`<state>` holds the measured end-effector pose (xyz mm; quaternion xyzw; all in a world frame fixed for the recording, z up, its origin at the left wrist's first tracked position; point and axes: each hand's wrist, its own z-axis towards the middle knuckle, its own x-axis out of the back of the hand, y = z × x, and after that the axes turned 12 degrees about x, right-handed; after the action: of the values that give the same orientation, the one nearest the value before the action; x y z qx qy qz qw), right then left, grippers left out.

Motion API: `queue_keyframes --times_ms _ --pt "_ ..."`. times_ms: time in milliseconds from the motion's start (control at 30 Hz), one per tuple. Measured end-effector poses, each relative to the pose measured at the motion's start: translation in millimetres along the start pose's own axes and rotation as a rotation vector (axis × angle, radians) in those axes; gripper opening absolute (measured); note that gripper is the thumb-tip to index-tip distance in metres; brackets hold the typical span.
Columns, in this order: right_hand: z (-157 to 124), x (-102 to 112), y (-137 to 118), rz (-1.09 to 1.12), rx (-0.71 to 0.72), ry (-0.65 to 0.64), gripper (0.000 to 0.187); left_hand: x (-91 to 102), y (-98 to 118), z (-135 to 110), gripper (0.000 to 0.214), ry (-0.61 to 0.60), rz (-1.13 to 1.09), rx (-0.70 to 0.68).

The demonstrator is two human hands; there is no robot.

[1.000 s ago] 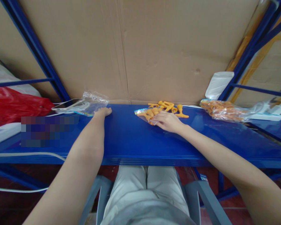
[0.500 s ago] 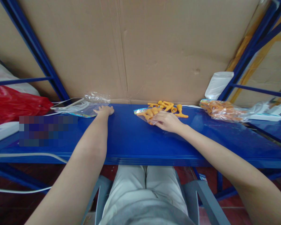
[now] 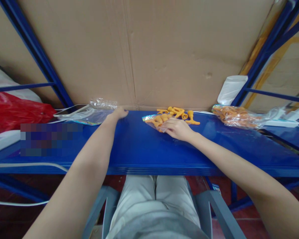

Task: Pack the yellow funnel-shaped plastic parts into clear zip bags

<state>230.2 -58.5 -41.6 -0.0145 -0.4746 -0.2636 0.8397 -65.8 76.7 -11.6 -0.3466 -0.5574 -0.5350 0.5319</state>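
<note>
My right hand [image 3: 178, 128] has its fingers closed on the near right edge of a small clear plastic bag [image 3: 149, 117] with a printed header. Orange plastic pieces [image 3: 161, 118] with rounded ends and stems are inside that bag. Behind it lie several loose orange pieces [image 3: 178, 112], one standing upright on a flat base. My left hand [image 3: 119, 113] is at the back of the table, beside a flat clear plastic bag [image 3: 96, 116]. The thumb side points right, while the other fingers are blurred and mostly hidden.
The blue table [image 3: 137, 146] backs onto a cardboard wall [image 3: 164, 59]. At the right are a filled bag of orange pieces [image 3: 235, 116] and a white power strip [image 3: 281, 123]. A red bag [image 3: 20, 111] and white cables [image 3: 73, 114] lie left. Blue posts frame both sides.
My left hand has moved slightly right and back, off the flat plastic bag, and its spread fingers no longer show. My right hand stays on the bag of orange pieces.
</note>
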Motion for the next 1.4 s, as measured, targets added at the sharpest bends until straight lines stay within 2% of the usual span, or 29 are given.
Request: queue_keyframes --times_ms 100,200,333,400,500,600,733,900,1100,1200,1300,1400 --pt "-1.0 -2.0 1.7 0.022 0.027 0.068 0.026 10.3 22.6 -6.3 0.040 -0.076 0.060 -0.155" --pt "-2.2 -3.4 3.7 0.040 0.044 0.102 0.026 16.7 46.5 -25.1 0.037 -0.182 0.014 -0.360" --pt "-4.6 -4.1 5.4 0.043 0.091 0.134 0.028 10.3 67.3 -60.9 0.038 -0.353 -0.100 -0.570" --pt "-5.8 -4.0 6.1 0.042 0.111 0.141 0.029 1.9 70.7 -74.7 0.041 -0.364 -0.129 -0.608" --pt "-7.5 -4.2 7.8 0.054 0.111 0.123 0.029 -11.0 70.1 -83.3 0.045 -0.313 -0.114 -0.630" --pt "-9.1 -5.0 10.3 0.062 0.108 0.107 0.030 -19.2 68.2 -81.6 0.046 -0.222 -0.120 -0.565" --pt "-10.5 -5.9 12.8 0.049 0.135 0.124 0.031 -22.4 68.0 -77.4 0.048 -0.116 -0.120 -0.374" --pt "-8.8 -4.4 11.1 0.067 0.158 0.122 0.030 -20.8 64.7 -71.0 0.039 -0.123 -0.185 -0.253" --pt "-3.7 -4.5 8.8 0.121 0.150 0.094 0.030 -5.3 43.5 -57.6 0.024 -0.174 -0.140 -0.128" --pt "-2.3 -5.2 12.0 0.052 0.072 0.025 0.030 6.0 35.1 -53.5 0.022 -0.140 -0.090 -0.071" --pt "-2.5 -4.4 16.7 -0.045 -0.081 -0.024 0.029 11.6 33.6 -50.5 0.019 -0.132 -0.056 0.002" --pt "-4.3 -2.7 20.0 -0.125 -0.245 -0.073 0.027 11.2 35.8 -50.1 0.019 -0.108 -0.040 -0.051"
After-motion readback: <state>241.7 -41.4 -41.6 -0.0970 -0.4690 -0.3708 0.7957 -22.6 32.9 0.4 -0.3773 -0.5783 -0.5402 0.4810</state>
